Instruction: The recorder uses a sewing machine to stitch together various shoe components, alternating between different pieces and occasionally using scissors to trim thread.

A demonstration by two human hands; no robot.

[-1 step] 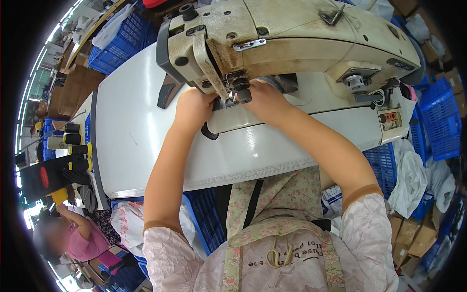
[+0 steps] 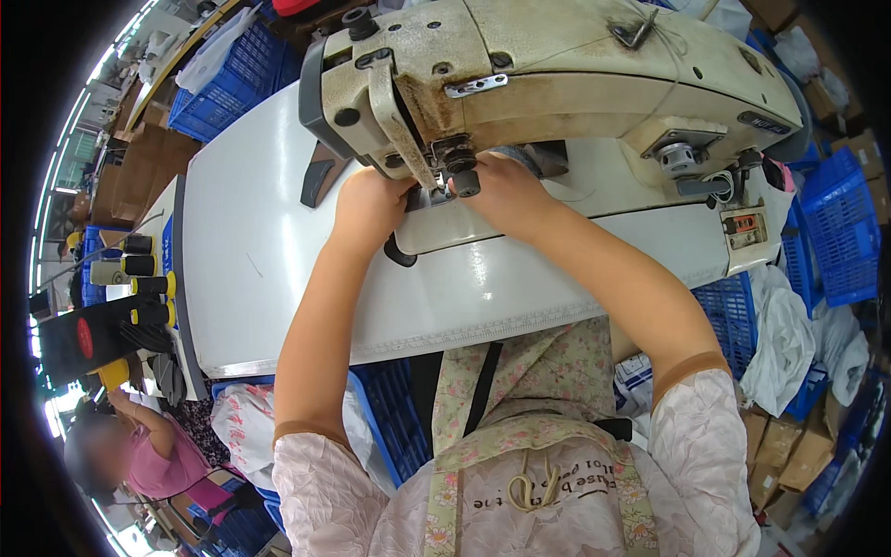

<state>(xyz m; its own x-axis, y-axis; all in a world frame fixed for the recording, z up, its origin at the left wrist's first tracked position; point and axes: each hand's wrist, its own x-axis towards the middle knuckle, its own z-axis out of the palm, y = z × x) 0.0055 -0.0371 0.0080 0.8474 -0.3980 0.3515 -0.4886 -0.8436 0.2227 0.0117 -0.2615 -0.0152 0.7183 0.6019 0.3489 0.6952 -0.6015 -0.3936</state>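
Both hands are at the needle area of a worn cream sewing machine (image 2: 548, 102). My left hand (image 2: 369, 212) is closed left of the presser foot (image 2: 440, 193), its fingertips partly hidden by the machine head. A black and brown flat piece (image 2: 323, 178) sticks out beyond this hand. On the other side of the needle, my right hand (image 2: 506, 197) is closed, thumb and fingers close to the foot. Past its fingers lies a dark grey and black piece (image 2: 543, 160). Whether the two pieces join under the machine head, I cannot tell.
The white table (image 2: 269, 278) has a ruler strip on its front edge. Thread cones (image 2: 148, 288) stand at the left. Blue crates (image 2: 840, 227) and white bags (image 2: 775, 343) fill the right side. A person in pink (image 2: 172, 455) sits at the lower left.
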